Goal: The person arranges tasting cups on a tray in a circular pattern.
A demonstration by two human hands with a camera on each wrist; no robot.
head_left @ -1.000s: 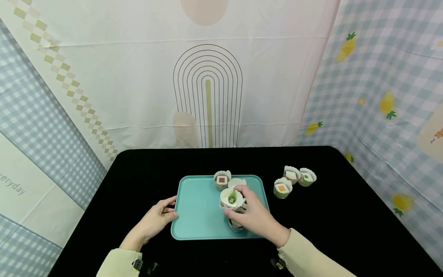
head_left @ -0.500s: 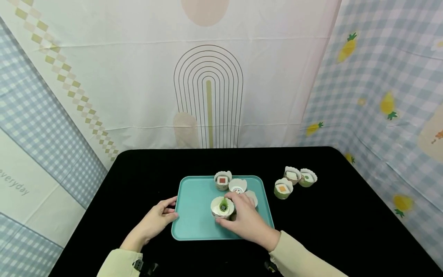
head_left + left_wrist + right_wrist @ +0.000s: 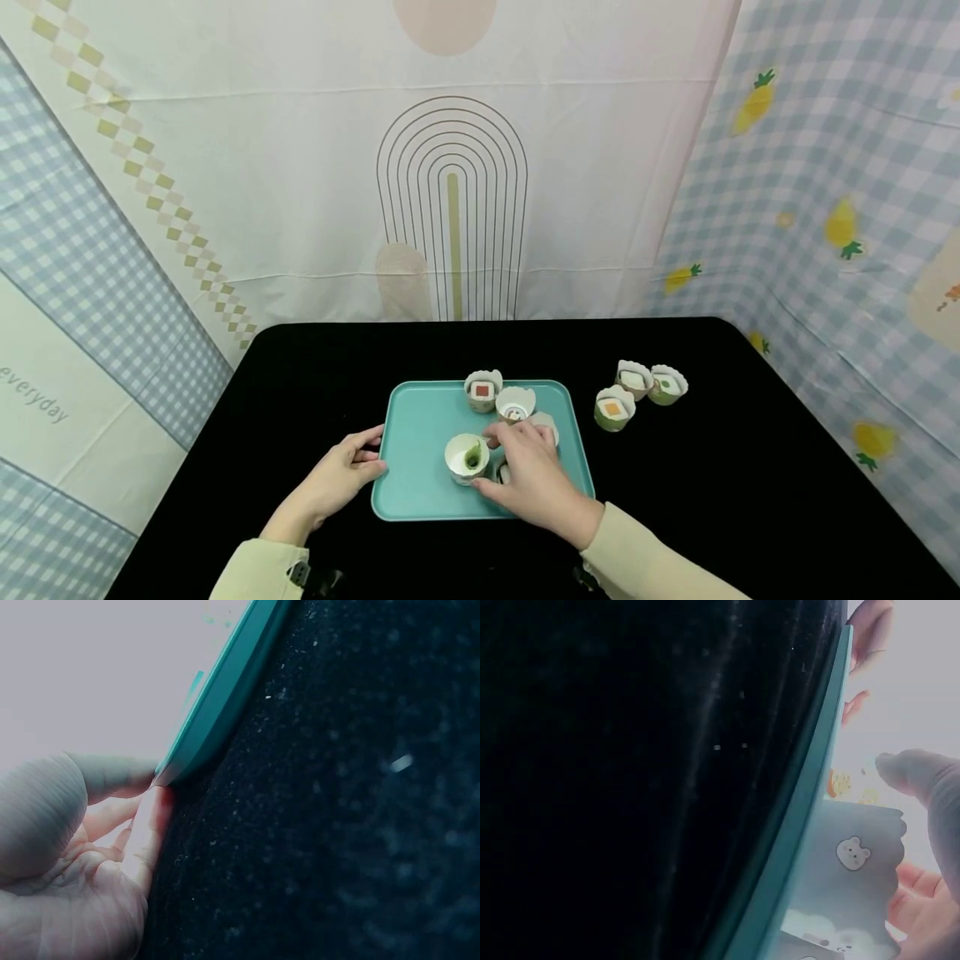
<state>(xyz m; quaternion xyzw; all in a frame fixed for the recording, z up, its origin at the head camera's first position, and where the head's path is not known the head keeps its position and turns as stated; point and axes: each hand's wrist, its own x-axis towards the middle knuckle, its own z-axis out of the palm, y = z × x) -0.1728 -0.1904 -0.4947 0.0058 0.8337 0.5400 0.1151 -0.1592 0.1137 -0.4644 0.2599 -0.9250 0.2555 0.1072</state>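
A turquoise tray (image 3: 412, 417) lies on the black table. At its left edge my left hand (image 3: 336, 477) pinches the rim between thumb and fingers, as the left wrist view shows. A paper baking cup (image 3: 459, 455) with a green curled piece inside stands upright near the tray's middle. My right hand (image 3: 536, 475) is just right of it, thumb and fingers apart around nothing. In the right wrist view, a paper cup with bear prints (image 3: 853, 853) stands below the thumb (image 3: 911, 771). Part of another cup (image 3: 503, 473) shows under my right palm.
Toward the tray's back stand a cup with a red square on white (image 3: 482, 398) and a white cup (image 3: 515, 402). Another cup (image 3: 546, 425) is partly hidden behind my right fingers. Off the tray at right are three cups, the nearest with an orange square (image 3: 614, 410).
My right hand carried the cup with the green piece left and toward me, set it on the tray and let go. My left hand stayed at the tray edge.
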